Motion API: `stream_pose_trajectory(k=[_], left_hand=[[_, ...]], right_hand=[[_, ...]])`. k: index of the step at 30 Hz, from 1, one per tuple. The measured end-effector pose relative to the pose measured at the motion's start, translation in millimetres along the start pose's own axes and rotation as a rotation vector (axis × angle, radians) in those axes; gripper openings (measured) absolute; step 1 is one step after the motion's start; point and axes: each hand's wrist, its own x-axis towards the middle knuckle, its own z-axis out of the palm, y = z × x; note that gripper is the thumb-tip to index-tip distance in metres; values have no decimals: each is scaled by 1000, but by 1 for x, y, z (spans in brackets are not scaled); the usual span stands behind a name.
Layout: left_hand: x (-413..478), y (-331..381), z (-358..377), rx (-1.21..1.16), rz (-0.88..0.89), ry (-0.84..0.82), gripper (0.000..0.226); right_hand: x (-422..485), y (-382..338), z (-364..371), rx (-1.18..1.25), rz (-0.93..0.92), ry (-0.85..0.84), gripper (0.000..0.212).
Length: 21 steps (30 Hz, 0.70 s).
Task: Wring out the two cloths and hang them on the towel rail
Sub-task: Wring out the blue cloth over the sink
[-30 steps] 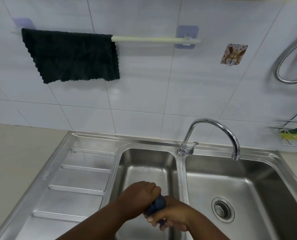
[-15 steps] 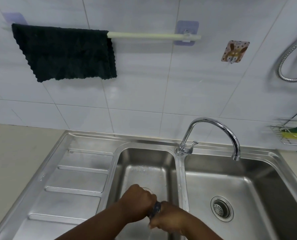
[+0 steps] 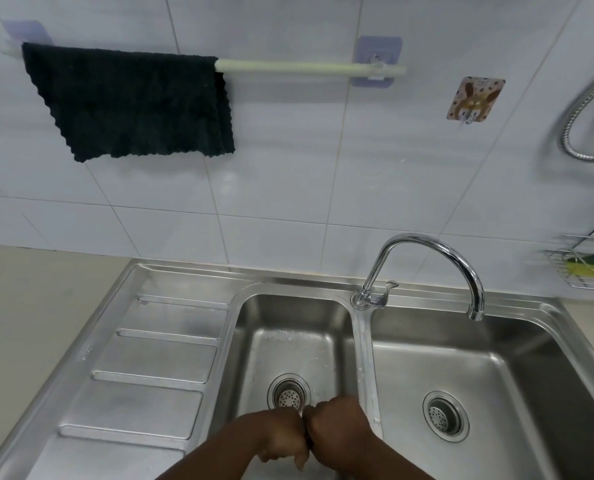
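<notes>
Two fists meet over the left basin of a steel sink (image 3: 170,358), the left hand (image 3: 281,436) and right hand (image 3: 337,433) clenched knuckle to knuckle just in front of the drain (image 3: 288,393). Only a dark sliver shows in the seam between them; it is judged to be the second cloth (image 3: 307,439), bunched tight and almost wholly hidden, gripped by both hands in a wringing twist.

The first cloth (image 3: 132,105), dark and scallop-edged, already hangs on the rail (image 3: 306,68), covering its left half. The bare right half runs level along the tiled wall, high above and well beyond the hands and nearly straight over them. Hanging the second cloth will likely mean lifting it up and away from the body, then spreading it along the rail's left-to-right axis. Neither hand is clearly nearer to that stretch.

No brand or writing can be read; a cartoon hook (image 3: 474,98) carries a picture only.
</notes>
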Motion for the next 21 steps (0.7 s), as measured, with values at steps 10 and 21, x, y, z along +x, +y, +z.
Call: stream_pose_trajectory(k=[10, 21], left_hand=[[11, -31, 24, -286, 132, 61, 49], [-28, -31, 24, -504, 400, 670, 10]], right_hand=[[-3, -11, 5, 62, -61, 24, 29], [-33, 13, -31, 961, 183, 177, 45]])
